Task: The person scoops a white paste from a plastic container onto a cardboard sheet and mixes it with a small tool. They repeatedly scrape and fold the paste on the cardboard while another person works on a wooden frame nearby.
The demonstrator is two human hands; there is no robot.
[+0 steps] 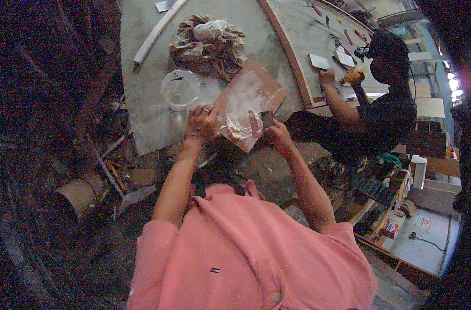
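Observation:
A thin brown board (pixel 269 93), smeared with white paste (pixel 240 126), lies tilted at the near edge of the table. My left hand (pixel 200 124), with a ring on one finger, grips the board's left edge. In my right hand (pixel 279 137) is a dark flat scraper (pixel 266 119), its blade at the board's right side beside a ridge of paste. Just beyond my left hand stands a round clear plastic tub (pixel 180 89). A crumpled brown cloth (pixel 207 49) with a whitish plastic bag (pixel 210 30) on top lies behind the board.
The grey table (pixel 147 119) carries a long wooden strip (pixel 287 49) and a shorter pale one (pixel 160 31). At the right, a person in dark clothes (pixel 370 113) works with their own hands near white blocks (pixel 318 62). A cylinder (pixel 80 199) and scraps lie at the lower left.

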